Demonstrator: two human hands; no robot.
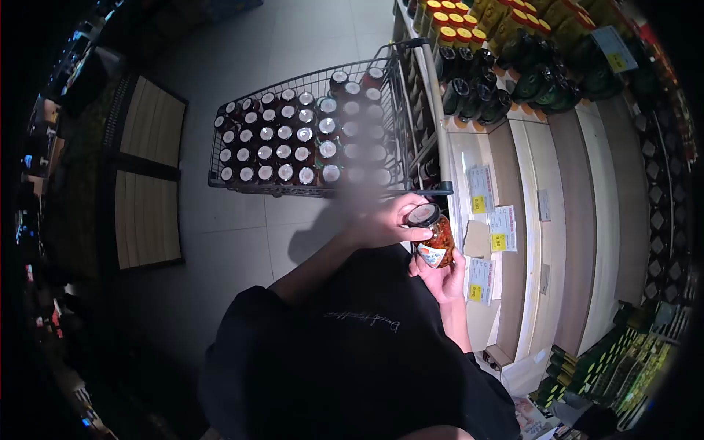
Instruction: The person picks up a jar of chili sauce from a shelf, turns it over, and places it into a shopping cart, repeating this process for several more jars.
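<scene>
A glass jar [435,238] with a black lid, red contents and a white label is held close in front of my chest, between both hands. The fingers of my left hand [385,220] wrap over the lid and the jar's upper side. From below, my right hand [442,279] cups the jar's base. Just beyond the jar stands a wire shopping cart [400,95] filled with several rows of similar dark-lidded jars [293,143].
Store shelves [572,191] run along the right, with yellow-capped bottles [469,26] and dark bottles [543,77] on top and price tags [502,229] on the shelf edges. Green bottles [587,367] sit low on the right. Wooden slatted platforms [147,169] lie on the tiled floor at left.
</scene>
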